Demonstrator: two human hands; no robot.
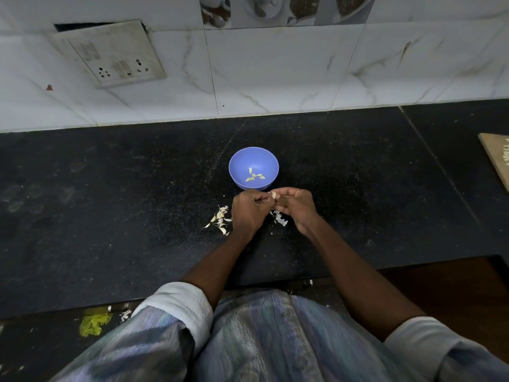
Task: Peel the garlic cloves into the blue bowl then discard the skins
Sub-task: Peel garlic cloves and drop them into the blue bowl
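A small blue bowl (242, 161) stands on the black counter with several peeled garlic cloves (254, 177) in its bottom. Just in front of it my left hand (248, 213) and my right hand (296, 206) meet, fingertips pinched on one garlic clove (274, 194) that shows pale between them. To the left of my left hand lies a small heap of unpeeled cloves and skins (220, 219). A few white skins (281, 219) lie under my right hand, partly hidden by it.
The black stone counter (110, 202) runs to a tiled wall with a socket plate (110, 53) at the back left. A wooden board (498, 158) juts in at the right edge. Yellow and white scraps (95, 323) lie on the floor at lower left.
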